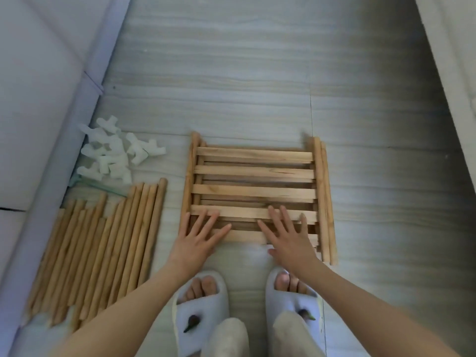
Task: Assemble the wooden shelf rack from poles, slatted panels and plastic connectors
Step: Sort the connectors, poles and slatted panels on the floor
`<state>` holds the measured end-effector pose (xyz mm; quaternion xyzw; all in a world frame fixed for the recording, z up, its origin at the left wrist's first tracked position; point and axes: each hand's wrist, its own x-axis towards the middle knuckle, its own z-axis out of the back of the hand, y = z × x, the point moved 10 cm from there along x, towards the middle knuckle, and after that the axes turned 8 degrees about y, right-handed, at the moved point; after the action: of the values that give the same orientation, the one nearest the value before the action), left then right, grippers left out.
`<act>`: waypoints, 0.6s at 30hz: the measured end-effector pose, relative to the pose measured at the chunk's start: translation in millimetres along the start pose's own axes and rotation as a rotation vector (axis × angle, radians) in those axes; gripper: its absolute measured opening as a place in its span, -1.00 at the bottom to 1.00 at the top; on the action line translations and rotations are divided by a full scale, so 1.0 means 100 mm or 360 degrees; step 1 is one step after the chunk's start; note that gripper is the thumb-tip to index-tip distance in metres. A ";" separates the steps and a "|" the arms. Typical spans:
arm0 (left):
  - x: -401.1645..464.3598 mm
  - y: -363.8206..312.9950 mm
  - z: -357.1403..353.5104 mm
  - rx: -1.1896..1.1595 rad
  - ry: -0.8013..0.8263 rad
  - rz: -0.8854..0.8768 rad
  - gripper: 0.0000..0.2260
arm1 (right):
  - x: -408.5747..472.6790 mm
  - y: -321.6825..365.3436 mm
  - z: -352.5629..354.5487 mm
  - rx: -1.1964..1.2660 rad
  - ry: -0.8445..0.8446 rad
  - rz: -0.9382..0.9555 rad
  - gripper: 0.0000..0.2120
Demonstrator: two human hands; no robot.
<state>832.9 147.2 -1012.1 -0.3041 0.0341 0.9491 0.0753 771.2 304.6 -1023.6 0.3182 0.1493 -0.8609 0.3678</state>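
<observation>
A stack of slatted wooden panels [253,173] lies flat on the floor in front of me. My left hand [198,238] reaches over its near left corner with fingers spread and straight. My right hand [288,235] is spread over the near right part of the same stack, fingers straight. Neither hand holds anything. To the left, several round wooden poles [103,248] lie side by side. Beyond them sits a heap of white plastic connectors [113,153].
A white padded surface [38,99] runs along the left side, close to the poles and connectors. My feet in pale slippers [201,313] stand just behind the panels. Grey wood-pattern floor [257,73] stretches ahead; a pale wall edge [453,73] is at the right.
</observation>
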 end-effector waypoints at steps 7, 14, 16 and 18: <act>0.53 0.22 0.21 0.0025 -0.0202 0.0045 -0.17 | 0.48 -0.41 0.18 -0.0067 -0.0115 -0.0048 -0.33; 1.22 0.47 0.61 0.0000 -0.0158 0.0116 -0.44 | 0.95 -1.01 0.76 0.0146 0.0001 -0.0150 -0.47; 1.24 0.50 0.78 -0.0100 -0.0253 0.0200 -0.40 | 0.97 -1.05 0.89 0.0217 -0.0028 -0.0226 -0.55; 1.13 0.50 0.86 -0.0265 -0.0393 0.0265 -0.38 | 0.93 -0.95 0.94 0.0192 -0.0075 -0.0239 -0.59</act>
<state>685.0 121.3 -1006.5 -0.1866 -0.0290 0.9817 -0.0253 612.0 273.3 -1012.3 0.3074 0.1119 -0.9007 0.2858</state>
